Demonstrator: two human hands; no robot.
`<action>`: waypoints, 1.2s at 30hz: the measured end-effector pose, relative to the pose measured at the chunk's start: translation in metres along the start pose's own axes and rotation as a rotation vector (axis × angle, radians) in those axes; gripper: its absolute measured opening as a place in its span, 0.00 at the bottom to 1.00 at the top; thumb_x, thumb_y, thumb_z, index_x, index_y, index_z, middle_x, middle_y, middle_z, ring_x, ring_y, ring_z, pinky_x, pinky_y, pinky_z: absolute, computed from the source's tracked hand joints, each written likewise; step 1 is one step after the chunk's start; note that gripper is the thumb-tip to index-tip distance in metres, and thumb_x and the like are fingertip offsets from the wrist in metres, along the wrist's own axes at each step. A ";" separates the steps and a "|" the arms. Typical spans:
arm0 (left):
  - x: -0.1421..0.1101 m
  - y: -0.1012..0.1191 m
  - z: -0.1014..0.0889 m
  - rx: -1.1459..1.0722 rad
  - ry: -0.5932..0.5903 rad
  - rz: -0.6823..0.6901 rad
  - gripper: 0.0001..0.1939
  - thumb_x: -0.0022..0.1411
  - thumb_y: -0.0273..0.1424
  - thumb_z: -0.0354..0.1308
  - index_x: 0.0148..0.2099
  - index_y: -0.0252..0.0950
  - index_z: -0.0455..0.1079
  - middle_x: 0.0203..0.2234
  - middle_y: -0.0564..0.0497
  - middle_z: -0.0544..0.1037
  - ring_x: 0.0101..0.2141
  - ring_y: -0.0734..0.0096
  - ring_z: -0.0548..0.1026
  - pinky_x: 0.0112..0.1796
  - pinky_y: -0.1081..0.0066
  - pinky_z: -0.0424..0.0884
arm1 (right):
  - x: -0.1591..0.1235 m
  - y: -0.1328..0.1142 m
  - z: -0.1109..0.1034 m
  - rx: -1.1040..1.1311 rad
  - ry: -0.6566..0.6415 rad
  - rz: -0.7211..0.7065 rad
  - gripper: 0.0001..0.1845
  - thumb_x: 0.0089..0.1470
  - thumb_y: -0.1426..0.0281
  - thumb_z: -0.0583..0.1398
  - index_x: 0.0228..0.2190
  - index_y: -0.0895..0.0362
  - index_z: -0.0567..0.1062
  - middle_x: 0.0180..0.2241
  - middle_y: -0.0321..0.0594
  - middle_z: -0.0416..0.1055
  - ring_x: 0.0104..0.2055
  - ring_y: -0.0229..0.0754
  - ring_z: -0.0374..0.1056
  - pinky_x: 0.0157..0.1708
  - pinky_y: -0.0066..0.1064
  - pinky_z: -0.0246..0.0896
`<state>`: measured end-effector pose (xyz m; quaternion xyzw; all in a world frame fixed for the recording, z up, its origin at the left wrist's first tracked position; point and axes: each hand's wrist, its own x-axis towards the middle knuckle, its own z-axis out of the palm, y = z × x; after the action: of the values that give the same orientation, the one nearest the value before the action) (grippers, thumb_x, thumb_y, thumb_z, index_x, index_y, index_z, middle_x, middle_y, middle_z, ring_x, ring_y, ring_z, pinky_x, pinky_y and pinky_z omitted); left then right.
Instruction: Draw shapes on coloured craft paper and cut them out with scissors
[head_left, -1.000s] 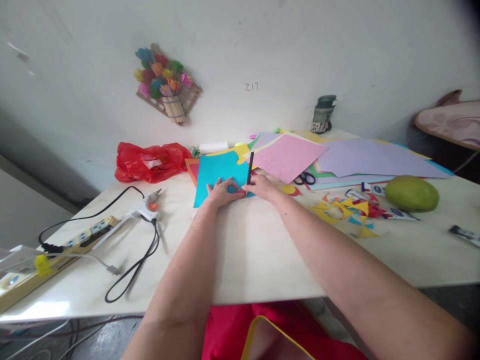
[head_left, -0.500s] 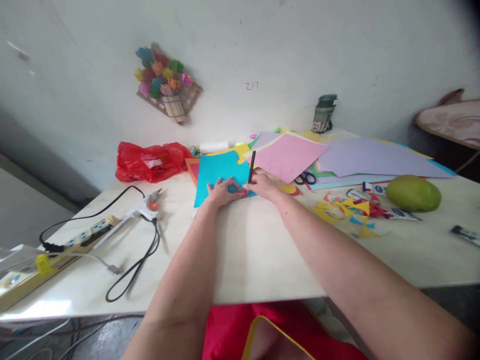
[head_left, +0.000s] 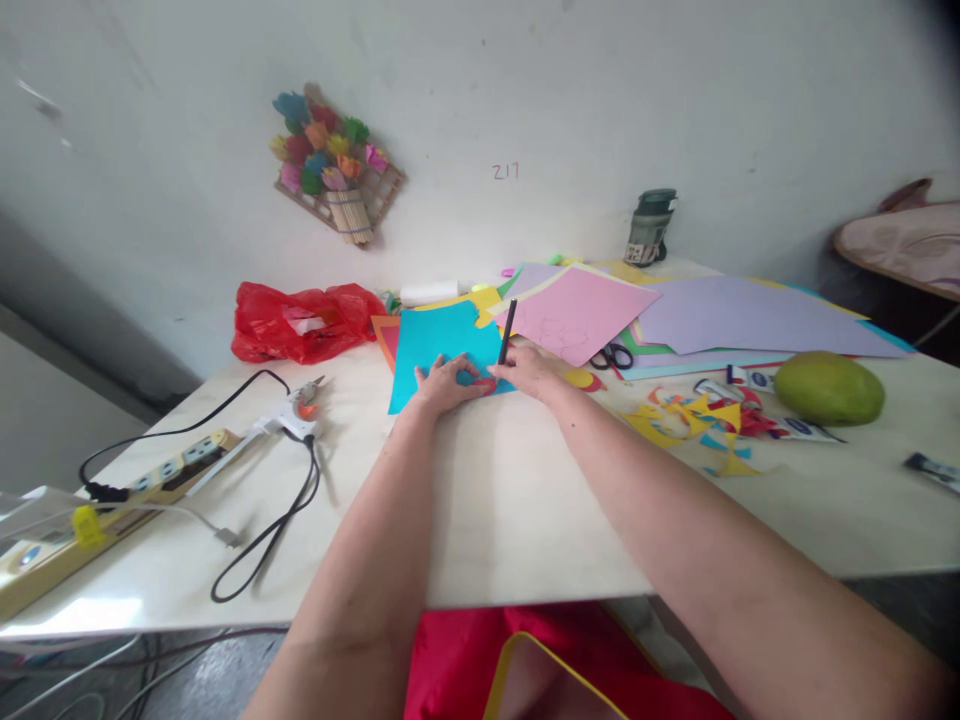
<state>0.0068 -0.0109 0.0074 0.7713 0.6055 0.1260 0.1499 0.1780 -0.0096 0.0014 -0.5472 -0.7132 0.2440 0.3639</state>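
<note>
A sheet of blue paper (head_left: 439, 335) with a notched upper right edge lies on the table. My left hand (head_left: 448, 383) rests on its lower part with the fingers spread, pressing a small red piece (head_left: 486, 384) against it. Between the fingers of my right hand (head_left: 529, 370) stands a black pen (head_left: 508, 325), nearly upright, its lower end at the blue sheet's right side beside the red piece. The pen's tip is too small to make out. Just right of that hand lies a yellow and red paper cutout (head_left: 585, 380).
Black-handled scissors (head_left: 613, 356) lie beside pink paper (head_left: 581, 310) and purple sheets (head_left: 735, 312). Paper scraps (head_left: 694, 420), glue tubes (head_left: 802, 429) and a green mango-like fruit (head_left: 829, 388) are at right. Left are a red plastic bag (head_left: 307, 322), a glue gun (head_left: 298, 412) and a power strip (head_left: 169, 478).
The pen in my right hand has shifted slightly to the right, its top leaning a little more that way. My left hand stays where it was on the blue paper.
</note>
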 end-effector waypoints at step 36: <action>0.000 -0.002 0.001 -0.005 0.006 0.017 0.23 0.47 0.56 0.54 0.41 0.48 0.69 0.61 0.57 0.55 0.61 0.47 0.44 0.53 0.38 0.31 | 0.004 0.003 0.006 -0.038 0.093 -0.033 0.11 0.45 0.64 0.61 0.21 0.60 0.75 0.21 0.37 0.69 0.26 0.37 0.63 0.26 0.26 0.54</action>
<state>0.0050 -0.0102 0.0057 0.7756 0.5993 0.1311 0.1486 0.1743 -0.0046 -0.0033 -0.5528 -0.7091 0.1987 0.3901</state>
